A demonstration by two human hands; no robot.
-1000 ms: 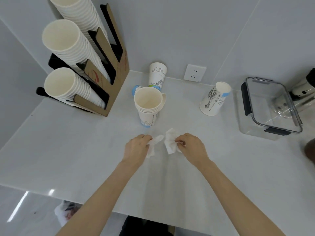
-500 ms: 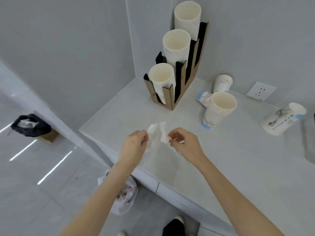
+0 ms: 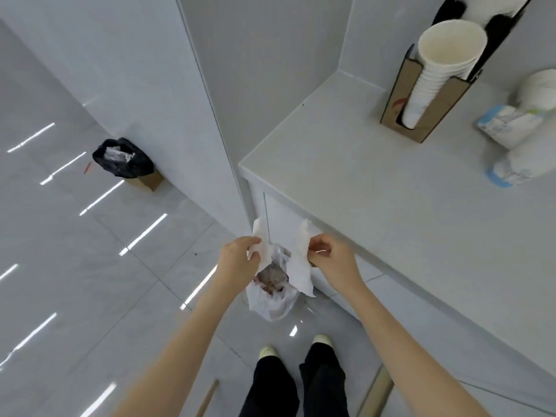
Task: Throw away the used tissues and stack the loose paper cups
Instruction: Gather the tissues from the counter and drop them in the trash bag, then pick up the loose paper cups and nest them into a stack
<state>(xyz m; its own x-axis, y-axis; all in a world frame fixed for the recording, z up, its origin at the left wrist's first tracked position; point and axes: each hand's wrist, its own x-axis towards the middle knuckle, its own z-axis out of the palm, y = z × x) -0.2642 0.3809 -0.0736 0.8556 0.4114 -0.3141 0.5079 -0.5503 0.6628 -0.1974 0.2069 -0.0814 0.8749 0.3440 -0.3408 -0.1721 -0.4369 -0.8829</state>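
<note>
tissue-binning step: left hand [image 3: 239, 260] and right hand [image 3: 329, 260] each pinch a tissue [image 3: 296, 263] over the white trash bag [image 3: 272, 305]; next, loosen each grip.

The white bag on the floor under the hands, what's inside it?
The white bag holds crumpled, brownish-grey rubbish. The tissues held by the left hand and right hand cover part of its opening, so the rest is hidden.

Black plastic-lined bin [image 3: 122, 158] against wall on glossy grey tiled floor [image 3: 75, 266], brown cardboard cup holder [image 3: 433, 106] on pale grey desk [image 3: 376, 206]
</note>
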